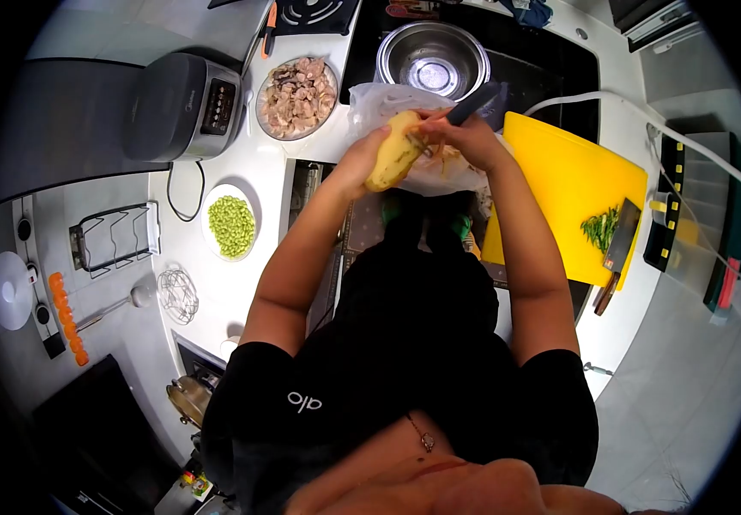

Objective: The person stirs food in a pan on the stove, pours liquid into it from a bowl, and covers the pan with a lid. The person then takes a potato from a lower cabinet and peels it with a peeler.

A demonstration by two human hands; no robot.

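My left hand (360, 161) is wrapped around a large potato (394, 154), mostly pale yellow with darker strips of skin along one side. In my right hand (471, 142) is a peeler (471, 105) with a dark handle; its metal head is against the potato's right side. Underneath both hands spreads a translucent plastic bag (372, 101), with what look like peelings in it on the right. Behind the potato stands a steel bowl (390, 56) on the dark cooktop.
To the left are a plate of raw meat pieces (300, 96), a bowl of green beans (231, 226) and a grey cooker (183, 107). On the right, a yellow cutting board (550, 189) carries chopped greens (600, 227) and a cleaver (622, 240), its handle past the board's edge.
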